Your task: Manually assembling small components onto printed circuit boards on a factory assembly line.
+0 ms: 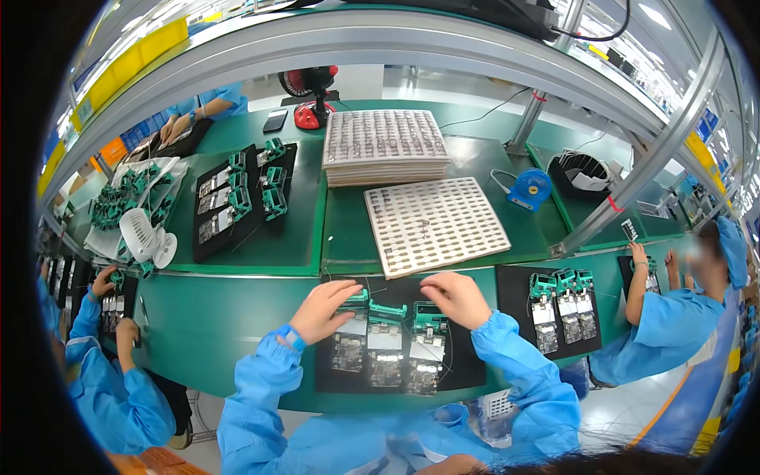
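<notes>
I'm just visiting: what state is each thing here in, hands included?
Left hand: open, thumb and fingers apart
Right hand: fingers bent, grip unclear
Three nearest circuit boards: side by side on a black mat
Green brackets: at those boards' far ends
Pale tray stack: piled, small parts on top
Single tray: lying flat, askew
Red-and-black fan: upright, spinning unclear
Blue fan: upright, spinning unclear
Phone: lying flat

The left hand (324,310) hid part of a green holder (359,299) — contact was unclear — and small parts (425,228) in the white tray (443,260) were too tiny to identify. The upper edge cut off a black object (483,13); the dark rim cropped a co-worker (127,412) at left.
</notes>
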The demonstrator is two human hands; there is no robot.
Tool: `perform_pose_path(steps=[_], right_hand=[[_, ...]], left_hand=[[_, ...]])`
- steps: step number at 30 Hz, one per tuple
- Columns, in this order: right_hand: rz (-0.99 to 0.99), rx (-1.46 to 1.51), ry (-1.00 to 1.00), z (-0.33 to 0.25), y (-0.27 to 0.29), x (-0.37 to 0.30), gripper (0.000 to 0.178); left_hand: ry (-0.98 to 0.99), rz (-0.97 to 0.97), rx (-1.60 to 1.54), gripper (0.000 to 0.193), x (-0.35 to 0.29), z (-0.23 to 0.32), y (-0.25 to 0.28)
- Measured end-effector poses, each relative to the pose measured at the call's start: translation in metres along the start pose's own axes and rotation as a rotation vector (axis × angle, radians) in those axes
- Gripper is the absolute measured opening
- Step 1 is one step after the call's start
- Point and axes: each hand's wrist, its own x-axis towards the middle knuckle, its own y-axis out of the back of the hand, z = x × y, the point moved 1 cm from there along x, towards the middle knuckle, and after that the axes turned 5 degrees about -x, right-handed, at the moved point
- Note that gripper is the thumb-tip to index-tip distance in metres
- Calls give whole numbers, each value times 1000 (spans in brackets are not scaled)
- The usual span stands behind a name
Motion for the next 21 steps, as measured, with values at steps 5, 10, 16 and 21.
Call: perform_pose_path(steps=[5, 10, 16, 21], right_hand=[[-260, -76, 260, -37, -34, 5, 63], [-484, 196, 151, -24, -37, 28, 35], [-252, -236, 177, -8, -52, 42, 31], [27, -238, 114, -7, -24, 7, 24]], left_hand=[[118, -105, -80, 45, 3, -18, -6], [233, -151, -431, 35, 4, -22, 4], [118, 234, -126, 31, 11, -26, -3], [62, 110, -106, 40, -9, -27, -17]])
